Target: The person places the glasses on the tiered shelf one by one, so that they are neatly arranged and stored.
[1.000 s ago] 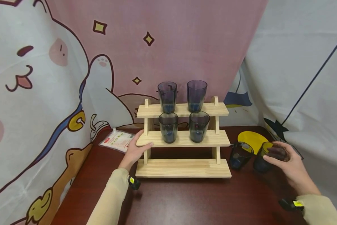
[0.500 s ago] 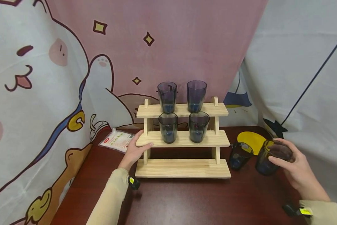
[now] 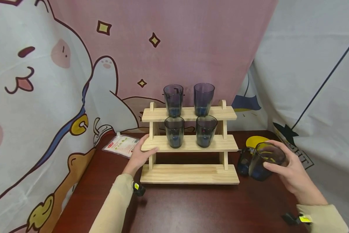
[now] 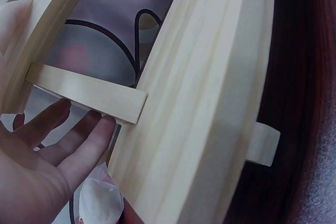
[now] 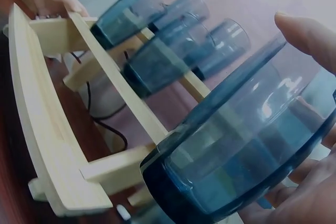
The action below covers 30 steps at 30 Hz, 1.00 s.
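A three-tier wooden display stand [image 3: 189, 174] stands on the table. My left hand [image 3: 140, 157] grips the left end of its middle tier; in the left wrist view the thumb lies over the board and the fingers [image 4: 86, 148] touch the upright. My right hand [image 3: 291, 171] holds a dark blue-tinted glass [image 3: 264, 161], tilted, to the right of the stand. Behind that glass, partly hidden, another tinted glass [image 3: 244, 161] is on the table. Two glasses stand upright on the top tier, one a tall glass [image 3: 203, 98], and two on the middle tier, one a glass [image 3: 174, 132].
A spouted pouch [image 3: 122, 144] lies on the table left of the stand. Printed cloth [image 3: 191, 48] hangs behind and at both sides. A yellow round patch [image 3: 256, 141] shows at the back right. The bottom tier bears no glass.
My right hand lifts the glass off the table, first a little right, then back left toward the stand, now overlapping the other loose glass. My left hand stays on the stand.
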### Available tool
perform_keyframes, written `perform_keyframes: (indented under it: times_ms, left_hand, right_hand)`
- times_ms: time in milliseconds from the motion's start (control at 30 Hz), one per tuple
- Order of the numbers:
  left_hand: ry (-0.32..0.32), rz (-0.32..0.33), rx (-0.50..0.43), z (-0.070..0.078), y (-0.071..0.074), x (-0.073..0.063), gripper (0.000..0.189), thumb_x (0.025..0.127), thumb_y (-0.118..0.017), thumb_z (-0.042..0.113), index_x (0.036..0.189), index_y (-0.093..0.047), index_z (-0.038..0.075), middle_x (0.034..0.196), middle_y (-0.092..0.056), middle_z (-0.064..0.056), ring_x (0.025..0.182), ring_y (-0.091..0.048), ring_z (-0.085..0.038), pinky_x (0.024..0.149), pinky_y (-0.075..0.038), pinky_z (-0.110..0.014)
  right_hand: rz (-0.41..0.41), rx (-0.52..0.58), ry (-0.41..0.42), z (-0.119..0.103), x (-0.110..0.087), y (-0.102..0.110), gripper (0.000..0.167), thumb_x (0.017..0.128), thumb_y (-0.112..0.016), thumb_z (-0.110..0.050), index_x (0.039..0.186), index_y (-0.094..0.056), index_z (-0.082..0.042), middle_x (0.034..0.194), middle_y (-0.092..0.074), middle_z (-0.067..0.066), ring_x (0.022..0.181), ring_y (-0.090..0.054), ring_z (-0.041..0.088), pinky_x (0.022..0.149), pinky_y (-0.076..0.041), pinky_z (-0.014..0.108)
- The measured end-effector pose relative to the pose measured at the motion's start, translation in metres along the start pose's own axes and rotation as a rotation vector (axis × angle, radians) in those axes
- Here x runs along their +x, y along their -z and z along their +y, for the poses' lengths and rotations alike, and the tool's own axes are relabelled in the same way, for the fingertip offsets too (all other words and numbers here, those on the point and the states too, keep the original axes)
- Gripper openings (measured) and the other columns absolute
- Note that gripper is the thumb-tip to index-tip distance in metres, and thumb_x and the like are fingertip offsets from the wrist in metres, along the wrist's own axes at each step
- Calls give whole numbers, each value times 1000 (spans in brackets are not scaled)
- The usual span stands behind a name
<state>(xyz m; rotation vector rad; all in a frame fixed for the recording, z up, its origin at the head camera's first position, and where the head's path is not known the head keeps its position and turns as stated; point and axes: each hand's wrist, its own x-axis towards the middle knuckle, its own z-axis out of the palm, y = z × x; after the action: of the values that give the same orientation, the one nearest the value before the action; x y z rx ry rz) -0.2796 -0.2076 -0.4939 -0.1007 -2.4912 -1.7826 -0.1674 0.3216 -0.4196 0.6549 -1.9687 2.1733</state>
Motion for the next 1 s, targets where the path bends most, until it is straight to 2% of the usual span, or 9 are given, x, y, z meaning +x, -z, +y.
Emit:
perform_keyframes:
  times_ms: [167,333,567,733,900,1000]
  left_hand:
    - [12,-4,1,0,0,0,89,88,-87,44,162,-39,31,167,-37,-3,155,-29,-29,125,-25,-56]
    - [8,-3,-1,0,0,1,90,87,-87,45,162,-39,32,167,-37,-3,155,-29,-30,125,-25,-57]
    - [9,-1,-9,0,0,1,89,87,-87,44,161,-40,33,166,-38,-3,155,-30,-30,125,-26,-57]
    - [7,0,-16,0,0,1,88,88,-87,43,161,-40,32,166,-39,-3,154,-32,-30,125,-27,-56]
    - [13,0,-8,1,0,1,88,88,-87,44,162,-40,32,166,-38,-3,155,-31,-30,125,-26,-56]
    - [15,1,-2,1,0,0,89,87,-87,46,162,-40,32,167,-37,-3,155,-29,-30,125,-25,-58]
  right_hand:
    - [-38,-46,-4,4,9,-16,70,86,-58,30,149,-42,5,131,-64,7,111,-69,12,85,-59,23]
    - [-72,-74,-30,10,18,-34,69,85,-63,27,148,-42,7,129,-64,7,112,-68,13,88,-59,23]
    - [-98,-161,-105,21,25,-56,70,87,-72,16,149,-47,-2,129,-62,7,111,-64,18,90,-58,24]
    - [-135,-189,-134,32,31,-67,71,87,-76,10,150,-46,-3,130,-62,5,112,-64,23,91,-60,28]
    - [-168,-197,-144,43,35,-80,74,86,-80,8,151,-44,1,132,-63,8,115,-65,29,95,-58,30]
    - [-185,-192,-154,49,37,-89,77,85,-82,6,151,-42,3,133,-63,10,115,-65,27,96,-58,31]
